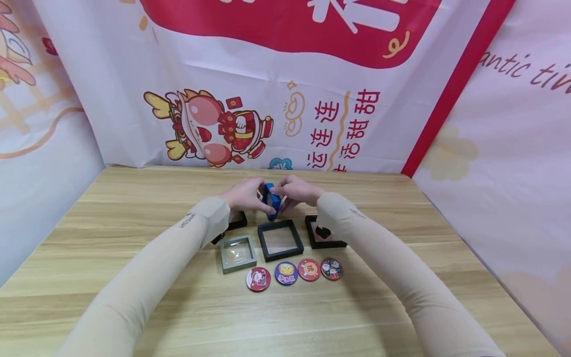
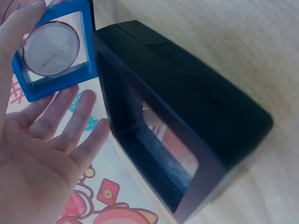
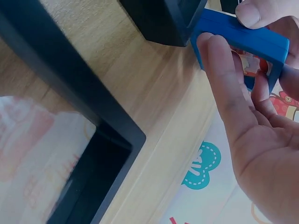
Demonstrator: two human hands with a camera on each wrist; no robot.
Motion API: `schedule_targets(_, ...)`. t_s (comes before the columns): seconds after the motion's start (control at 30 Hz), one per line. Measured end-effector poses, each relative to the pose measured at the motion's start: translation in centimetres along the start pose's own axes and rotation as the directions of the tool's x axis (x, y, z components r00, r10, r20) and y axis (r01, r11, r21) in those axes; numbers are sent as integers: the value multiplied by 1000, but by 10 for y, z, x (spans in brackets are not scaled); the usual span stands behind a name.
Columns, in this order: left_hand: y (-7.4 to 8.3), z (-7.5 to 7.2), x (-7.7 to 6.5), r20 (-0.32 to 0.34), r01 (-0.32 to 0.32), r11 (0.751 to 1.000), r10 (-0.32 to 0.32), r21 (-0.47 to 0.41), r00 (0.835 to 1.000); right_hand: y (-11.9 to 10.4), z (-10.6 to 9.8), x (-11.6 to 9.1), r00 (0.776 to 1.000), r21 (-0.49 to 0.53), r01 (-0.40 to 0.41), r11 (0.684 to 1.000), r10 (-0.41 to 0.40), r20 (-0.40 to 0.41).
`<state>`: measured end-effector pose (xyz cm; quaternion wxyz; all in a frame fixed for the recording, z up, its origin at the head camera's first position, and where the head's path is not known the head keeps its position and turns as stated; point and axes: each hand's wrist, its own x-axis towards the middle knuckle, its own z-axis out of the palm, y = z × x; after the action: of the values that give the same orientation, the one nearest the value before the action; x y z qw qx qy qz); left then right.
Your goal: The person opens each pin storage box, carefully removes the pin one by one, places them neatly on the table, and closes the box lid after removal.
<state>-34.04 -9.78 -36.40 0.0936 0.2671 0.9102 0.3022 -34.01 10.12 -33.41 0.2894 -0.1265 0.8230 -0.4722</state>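
A small blue square display frame (image 1: 273, 202) is tilted up between both hands near the table's back edge. My left hand (image 1: 247, 194) holds its left side, thumb on one edge and fingers by the lower edge. In the left wrist view, a round badge (image 2: 52, 48) sits in the clear film of the blue frame (image 2: 87, 44), its pin back showing. My right hand (image 1: 298, 190) grips the frame from the right; in the right wrist view its fingertips (image 3: 212, 42) press the blue side (image 3: 261, 37). Parts of both hands are hidden behind the frame.
In front stand a black frame (image 1: 291, 254), a grey frame (image 1: 239, 268) and, to the right, a black frame holding something dark (image 1: 327, 245). Another black frame (image 1: 238, 224) lies partly under the left wrist. Several round badges (image 1: 286, 272) lie in a row nearer the body.
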Motion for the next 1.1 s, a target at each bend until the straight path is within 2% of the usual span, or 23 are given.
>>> schedule_targets(0.23, -3, 1, 0, 4, -68, 994, 69, -80, 998, 0, -1, 1, 1000, 51, -16, 999, 17, -16)
schedule_targets(0.33, -1, -1, 0, 11, -98, 992, 100, -81, 995, 1, -4, 1, 999, 83, -31, 996, 33, -26)
schedule_targets(0.53, 4, -1, -1, -12, -170, 985, 169, -33, 985, 4, -10, 2, 991, 262, -2, 965, -33, 133)
schedule_targets(0.6, 3, 0, -1, -22, -195, 981, 194, -12, 981, 6, -11, 2, 992, 283, 16, 959, -50, 113)
schedule_targets(0.63, 3, 0, -1, -23, -200, 980, 200, 2, 980, 7, -11, 2, 996, 272, 33, 962, -56, 76)
schedule_targets(0.7, 3, 1, -1, -11, -180, 984, 180, 17, 984, 10, -10, 4, 997, 174, 76, 982, -69, -42)
schedule_targets(0.77, 5, 2, -2, 8, -137, 990, 137, 20, 991, 13, -8, 6, 981, 28, 105, 994, -99, -166)
schedule_targets(0.83, 6, 3, -3, 25, -84, 996, 83, 15, 996, 15, -4, 8, 958, -130, 122, 984, -151, -245)
schedule_targets(0.93, 7, 4, -4, 29, -47, 999, 47, 15, 998, 17, 2, 9, 934, -245, 157, 957, -224, -279)
schedule_targets(1.1, 3, 5, -2, 13, -90, 995, 90, 38, 996, 17, 9, 9, 923, -268, 211, 940, -282, -262)
